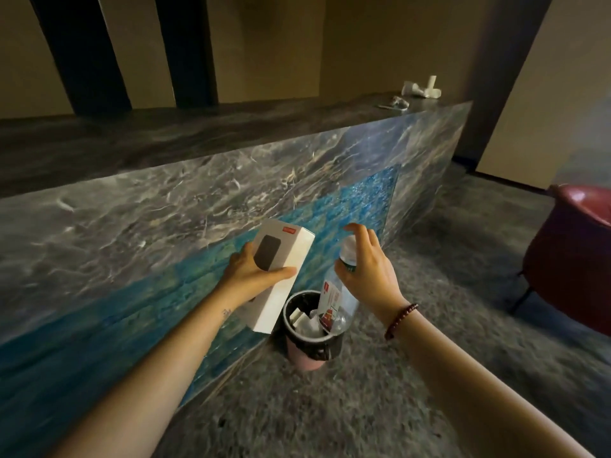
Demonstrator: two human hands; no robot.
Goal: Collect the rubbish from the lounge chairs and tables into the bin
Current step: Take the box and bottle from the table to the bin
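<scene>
A small pink bin (309, 360) with a black liner stands on the carpet against the marble counter and holds crumpled paper and a red-and-white carton (329, 307). My left hand (253, 274) grips a long white box (281, 279) printed with a black device, tilted just above the bin's left rim. A clear plastic bottle (344, 305) leans out of the bin's right side with its base inside. My right hand (367, 266) is curled round the bottle's neck, thumb in front and fingers behind.
A long dark marble counter (231, 166) with a blue panel runs along the left. White crumpled rubbish (421, 89) lies on its far end. A dark red lounge chair (575, 259) stands at the right on grey carpet.
</scene>
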